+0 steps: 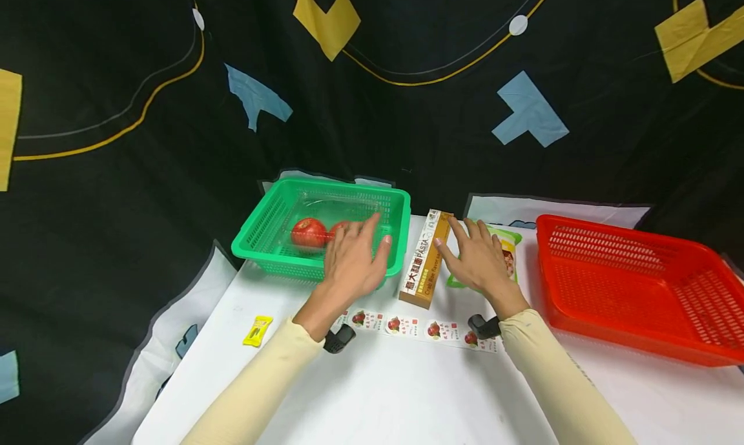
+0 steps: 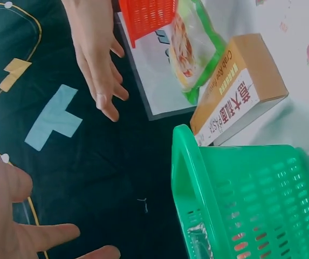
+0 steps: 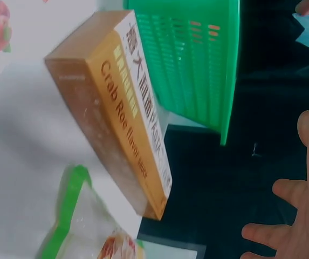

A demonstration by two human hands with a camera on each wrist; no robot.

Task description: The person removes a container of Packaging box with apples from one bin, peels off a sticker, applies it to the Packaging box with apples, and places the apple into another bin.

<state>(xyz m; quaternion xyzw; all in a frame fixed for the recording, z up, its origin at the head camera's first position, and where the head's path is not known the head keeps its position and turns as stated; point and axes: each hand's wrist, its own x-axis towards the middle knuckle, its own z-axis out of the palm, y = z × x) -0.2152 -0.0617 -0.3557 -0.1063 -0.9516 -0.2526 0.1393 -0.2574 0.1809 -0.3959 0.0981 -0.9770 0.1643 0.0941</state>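
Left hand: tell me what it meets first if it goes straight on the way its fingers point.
Probably the red tomatoes in the green plastic basket; the left hand seems above its near rim.

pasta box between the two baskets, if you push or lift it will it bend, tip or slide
The pasta box looks like stiff cardboard with sharp, square edges, so it probably keeps its shape when gripped. It lies flat on a long face, so it seems unlikely to tip or roll. The white table looks smooth, so a push from the right hand would likely slide it.
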